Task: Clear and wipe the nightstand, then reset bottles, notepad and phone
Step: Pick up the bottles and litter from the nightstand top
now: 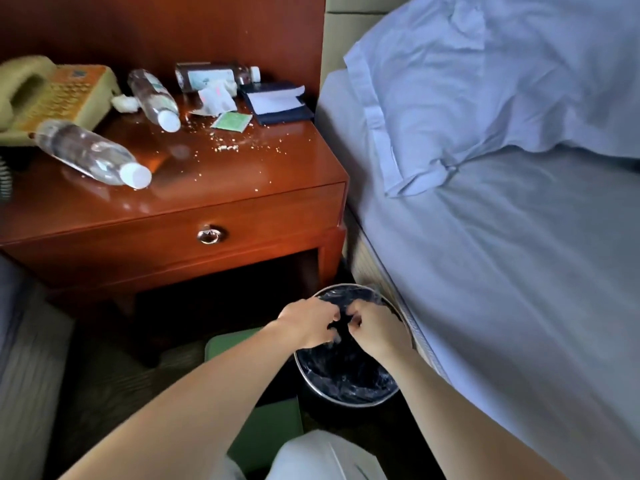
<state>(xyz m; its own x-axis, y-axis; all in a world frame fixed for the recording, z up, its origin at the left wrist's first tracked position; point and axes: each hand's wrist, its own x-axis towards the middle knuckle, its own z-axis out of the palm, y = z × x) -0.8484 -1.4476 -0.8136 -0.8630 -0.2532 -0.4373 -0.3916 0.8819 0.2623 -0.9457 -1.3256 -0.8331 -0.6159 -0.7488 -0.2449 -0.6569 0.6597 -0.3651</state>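
Now | left hand (308, 327), right hand (375, 332): both pinching bin liner (346, 375) | bottles (154, 95): labels blurred

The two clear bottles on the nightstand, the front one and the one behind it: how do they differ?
The front bottle shows no label; the middle bottle wears a white and green one. The front bottle's base reaches the telephone; the middle bottle lies beside a crumpled tissue. Both lie on their sides, capped in white.
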